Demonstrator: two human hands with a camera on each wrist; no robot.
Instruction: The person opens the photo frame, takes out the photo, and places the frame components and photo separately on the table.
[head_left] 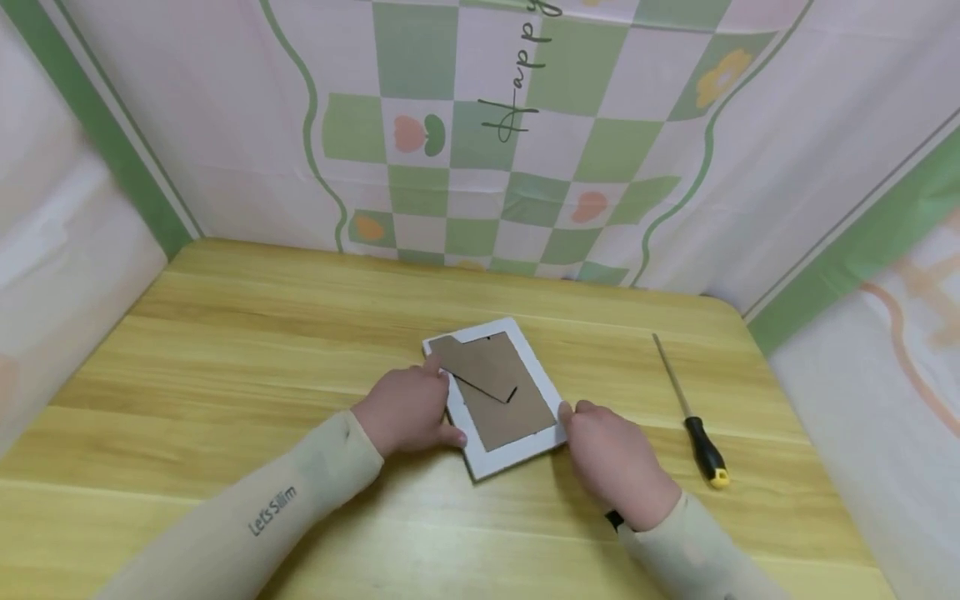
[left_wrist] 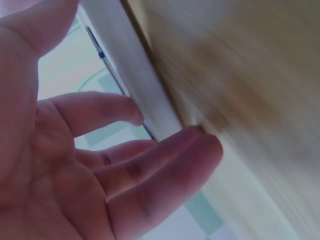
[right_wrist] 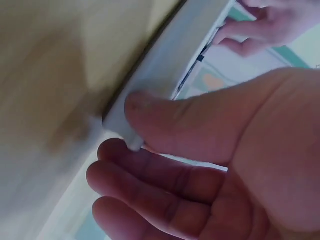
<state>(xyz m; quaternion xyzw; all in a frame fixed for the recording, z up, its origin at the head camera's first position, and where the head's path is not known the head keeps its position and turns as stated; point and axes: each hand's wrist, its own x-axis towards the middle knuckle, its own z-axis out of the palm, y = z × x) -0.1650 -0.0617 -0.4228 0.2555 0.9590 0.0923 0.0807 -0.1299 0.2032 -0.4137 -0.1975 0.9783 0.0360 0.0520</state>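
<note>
A picture frame (head_left: 514, 458) with a white border and brown back panel lies on the wooden table, back side up. A black-lined stand leg (head_left: 480, 375) crosses its panel diagonally. Along the frame's left edge, my left hand (head_left: 408, 410) touches it with spread thumb and fingers; the left wrist view shows those fingers (left_wrist: 165, 170) only slightly bent. My right hand (head_left: 618, 454) grips the lower right corner. In the right wrist view its thumb (right_wrist: 155, 117) presses the white side, with the other fingers around the corner. The frame's front is hidden.
A screwdriver (head_left: 703, 450) with a black and yellow handle lies on the table (head_left: 247, 333) to the right of my right hand, its shaft pointing away. Behind the table hangs a green-and-white checked cloth (head_left: 487, 142); pale cloth borders both sides.
</note>
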